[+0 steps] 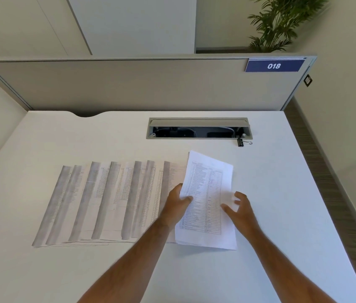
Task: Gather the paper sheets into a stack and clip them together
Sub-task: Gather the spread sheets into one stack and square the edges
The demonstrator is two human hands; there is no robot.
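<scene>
Several printed sheets (98,202) lie fanned out and overlapping across the white desk (281,193), left of centre. One sheet with a printed table (207,193) is lifted at the right end of the fan. My left hand (176,206) grips its left edge, thumb on top. My right hand (239,207) hovers over the sheet's right side with fingers spread, holding nothing. A black binder clip (242,142) lies farther back on the desk, beside the cable opening.
An open cable tray (197,129) is set into the desk at the back. A grey partition (129,84) with a blue "018" label (274,66) stands behind it. The desk's right edge drops to the floor. A plant (281,22) stands beyond the partition.
</scene>
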